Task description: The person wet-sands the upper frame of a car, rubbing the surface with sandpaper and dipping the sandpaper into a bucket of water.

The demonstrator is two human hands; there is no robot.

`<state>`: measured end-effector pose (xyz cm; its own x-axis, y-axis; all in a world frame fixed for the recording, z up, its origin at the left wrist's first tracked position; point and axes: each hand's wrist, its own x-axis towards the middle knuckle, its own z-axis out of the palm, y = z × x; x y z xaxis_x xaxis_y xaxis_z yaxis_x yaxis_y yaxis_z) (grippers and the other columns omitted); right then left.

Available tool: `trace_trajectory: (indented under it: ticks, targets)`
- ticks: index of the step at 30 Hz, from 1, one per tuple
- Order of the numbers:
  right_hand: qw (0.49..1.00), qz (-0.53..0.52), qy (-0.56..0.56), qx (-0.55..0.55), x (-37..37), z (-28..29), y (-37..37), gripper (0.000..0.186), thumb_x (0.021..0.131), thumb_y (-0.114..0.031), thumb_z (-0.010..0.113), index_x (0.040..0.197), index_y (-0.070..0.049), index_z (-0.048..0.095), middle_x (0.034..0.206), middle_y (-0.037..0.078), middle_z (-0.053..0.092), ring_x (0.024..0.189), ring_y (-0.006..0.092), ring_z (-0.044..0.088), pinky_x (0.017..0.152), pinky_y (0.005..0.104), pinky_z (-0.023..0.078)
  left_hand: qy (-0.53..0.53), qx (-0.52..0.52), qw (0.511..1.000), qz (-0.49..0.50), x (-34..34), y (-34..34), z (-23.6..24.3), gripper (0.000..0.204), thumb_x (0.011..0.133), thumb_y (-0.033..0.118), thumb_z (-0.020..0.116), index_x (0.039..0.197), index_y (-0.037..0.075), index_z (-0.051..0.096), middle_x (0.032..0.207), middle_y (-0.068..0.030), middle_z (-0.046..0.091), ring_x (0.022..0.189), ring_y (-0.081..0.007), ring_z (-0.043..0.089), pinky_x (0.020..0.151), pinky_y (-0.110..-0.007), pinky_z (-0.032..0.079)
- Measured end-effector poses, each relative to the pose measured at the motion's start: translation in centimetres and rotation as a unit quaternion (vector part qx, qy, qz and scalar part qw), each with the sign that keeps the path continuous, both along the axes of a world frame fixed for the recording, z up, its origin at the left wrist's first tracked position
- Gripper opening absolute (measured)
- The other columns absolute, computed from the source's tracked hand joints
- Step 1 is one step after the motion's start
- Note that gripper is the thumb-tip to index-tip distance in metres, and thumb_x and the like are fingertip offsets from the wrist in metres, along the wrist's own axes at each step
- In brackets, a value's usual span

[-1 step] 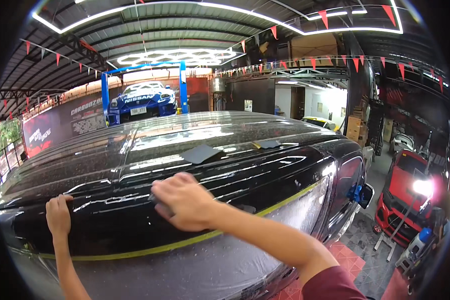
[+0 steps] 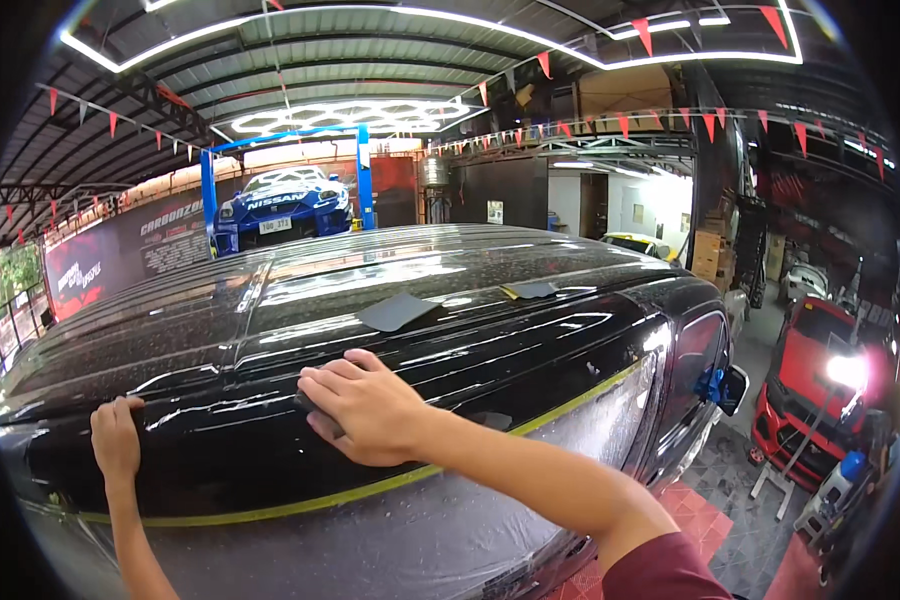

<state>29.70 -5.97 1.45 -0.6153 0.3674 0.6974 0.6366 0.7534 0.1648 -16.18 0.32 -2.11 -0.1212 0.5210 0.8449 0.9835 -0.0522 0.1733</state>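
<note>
A black van (image 2: 210, 450) with a glossy upper side panel stands in front of me. My right hand (image 2: 365, 408) is closed over a small dark grey pad (image 2: 304, 402), pressed to the panel below the roof edge; my palm hides most of the pad. To its left, my left hand (image 2: 117, 436) has its fingers hooked over the roof edge (image 2: 165, 393). On the roof lie a dark grey sheet, like sandpaper (image 2: 400, 312), and a smaller grey piece (image 2: 532, 290). Yellow masking tape (image 2: 270, 510) runs along the panel above clear plastic sheeting (image 2: 370, 550).
A red car (image 2: 812, 370) and a bright work lamp on a stand (image 2: 846, 371) are at the right, past the van's mirror (image 2: 734, 390). Behind the van, a blue car (image 2: 288, 203) sits at a blue lift (image 2: 364, 180).
My right hand has shifted slightly left and down on the panel with the pad. The left hand stays at the roof edge.
</note>
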Motion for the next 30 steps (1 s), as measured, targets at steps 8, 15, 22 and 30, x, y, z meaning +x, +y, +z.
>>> trace_trajectory:
  ticks: [8, 15, 22, 30]
  targets:
    - [0.928, -0.363, 0.047, -0.065, 34.9, -0.6, -5.1, 0.046, 0.109, -0.034, 0.051, 0.15, -0.014, 0.058, 0.135, 0.019, 0.066, 0.135, 0.039, 0.054, 0.122, 0.0489, 0.031, 0.047, 0.03, 0.998, 0.03, -1.1, -0.1, -0.6, 0.037, 0.114, 0.025, 0.042, 0.102, 0.013, 0.074, 0.105, -0.007, 0.067, 0.109, -0.0308, 0.061, 0.098, -0.044, 0.047]
    - [0.959, -0.264, 0.089, -0.048, 36.2, -0.9, -4.9, 0.041, 0.102, -0.007, 0.06, 0.142, -0.002, 0.059, 0.144, 0.018, 0.062, 0.133, 0.0392, 0.058, 0.117, 0.0467, 0.044, 0.012, 0.028, 0.999, -0.028, -1.0, -2.1, -0.7, 0.03, 0.11, 0.017, 0.045, 0.103, 0.007, 0.072, 0.104, -0.0071, 0.067, 0.109, -0.0287, 0.06, 0.103, -0.04, 0.046]
    - [0.987, -0.139, -0.021, -0.077, 22.8, 0.9, -1.0, 0.045, 0.101, -0.011, 0.063, 0.146, -0.004, 0.055, 0.148, 0.018, 0.061, 0.139, 0.0358, 0.056, 0.125, 0.0487, 0.037, 0.002, 0.004, 0.999, -0.032, -1.2, -2.8, -0.5, 0.028, 0.106, 0.013, 0.047, 0.107, 0.005, 0.073, 0.109, -0.0067, 0.072, 0.114, -0.0259, 0.062, 0.112, -0.039, 0.044]
    - [0.965, -0.245, 0.002, -0.098, 29.2, 1.3, -3.7, 0.047, 0.098, -0.003, 0.061, 0.144, -0.006, 0.057, 0.146, 0.016, 0.063, 0.141, 0.0343, 0.056, 0.126, 0.0511, 0.034, -0.027, -0.017, 0.998, -0.05, -0.1, -3.4, -0.1, 0.035, 0.109, 0.019, 0.043, 0.113, 0.006, 0.075, 0.115, -0.0051, 0.073, 0.116, -0.0266, 0.06, 0.114, -0.039, 0.042]
